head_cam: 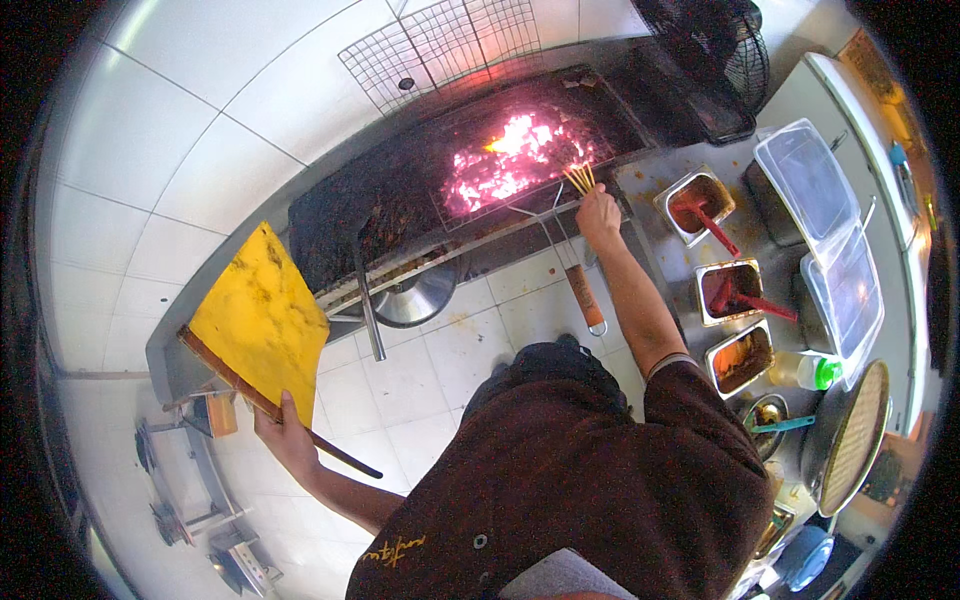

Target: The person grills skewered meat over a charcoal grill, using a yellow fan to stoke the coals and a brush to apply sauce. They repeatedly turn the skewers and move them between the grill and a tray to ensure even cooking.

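My left hand (291, 442) grips the dark wooden handle of a stained yellow hand fan (259, 322), held out to the left of the grill. With my right hand (600, 217) I hold several thin wooden skewers (580, 178) at the front edge of the charcoal grill (397, 187). Their tips point at the glowing charcoal (510, 161), which burns with a small yellow flame. Whether the skewers carry food cannot be made out. Just left of my right forearm, a wire grilling basket's wooden handle (583, 296) sticks out over the grill's front edge.
A metal-handled tool (370, 315) juts from the grill's left part. Wire racks (442, 49) lean on the tiled wall; an electric fan (739, 60) stands behind. To the right are sauce pans (731, 292) with red utensils, clear lids (810, 184), a green-capped bottle (806, 371) and a woven tray (851, 442).
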The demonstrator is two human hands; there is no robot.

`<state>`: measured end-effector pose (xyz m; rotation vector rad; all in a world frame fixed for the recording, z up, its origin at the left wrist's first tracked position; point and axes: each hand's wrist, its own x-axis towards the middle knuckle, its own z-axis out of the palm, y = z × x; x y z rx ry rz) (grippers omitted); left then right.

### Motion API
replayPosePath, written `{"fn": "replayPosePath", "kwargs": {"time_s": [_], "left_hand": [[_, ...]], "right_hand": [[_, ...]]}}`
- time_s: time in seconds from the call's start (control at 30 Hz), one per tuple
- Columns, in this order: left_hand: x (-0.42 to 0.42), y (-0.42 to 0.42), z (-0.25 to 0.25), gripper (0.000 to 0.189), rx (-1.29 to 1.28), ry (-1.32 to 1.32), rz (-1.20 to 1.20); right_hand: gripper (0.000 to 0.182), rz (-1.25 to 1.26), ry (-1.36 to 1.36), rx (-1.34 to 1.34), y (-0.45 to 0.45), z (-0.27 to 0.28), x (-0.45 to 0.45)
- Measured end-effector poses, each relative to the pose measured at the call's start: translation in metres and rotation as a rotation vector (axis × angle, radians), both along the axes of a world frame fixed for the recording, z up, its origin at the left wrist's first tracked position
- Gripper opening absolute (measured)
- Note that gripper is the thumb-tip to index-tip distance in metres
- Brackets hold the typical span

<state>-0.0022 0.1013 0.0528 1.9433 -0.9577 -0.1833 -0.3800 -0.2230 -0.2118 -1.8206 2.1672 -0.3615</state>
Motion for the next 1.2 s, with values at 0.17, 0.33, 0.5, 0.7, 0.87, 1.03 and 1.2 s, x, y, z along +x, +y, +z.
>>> {"fn": "replayPosePath", "kwargs": {"time_s": [0.17,0.33,0.5,0.7,0.87,1.03,1.2], "left_hand": [[0.0,-0.015,-0.006,0.028,-0.094,0.008,-0.024],[0.003,-0.042,-0.01,0.028,-0.123,-0.128,-0.126],[-0.033,-0.099,-0.017,0.02,-0.145,-0.043,-0.334],[-0.133,-0.184,-0.029,0.016,-0.175,0.009,-0.747],[-0.209,-0.2,-0.036,0.021,-0.377,0.351,-0.751],[-0.177,-0.17,-0.035,0.052,-0.45,0.693,-0.794],[-0.075,-0.109,-0.038,0.044,-0.373,0.591,-0.55]], "right_hand": [[0.043,-0.018,-0.018,0.03,0.009,0.009,-0.001],[0.047,-0.048,-0.092,-0.056,0.035,0.026,-0.004],[0.04,-0.074,-0.195,-0.269,0.083,0.074,0.002],[0.06,0.503,-0.812,-0.366,0.168,0.195,0.045],[0.064,0.419,-0.497,-0.615,0.162,0.201,0.083],[0.011,0.453,-0.666,-0.281,0.157,0.227,0.039],[0.02,0.149,-0.063,-0.607,0.113,0.238,-0.05]]}}
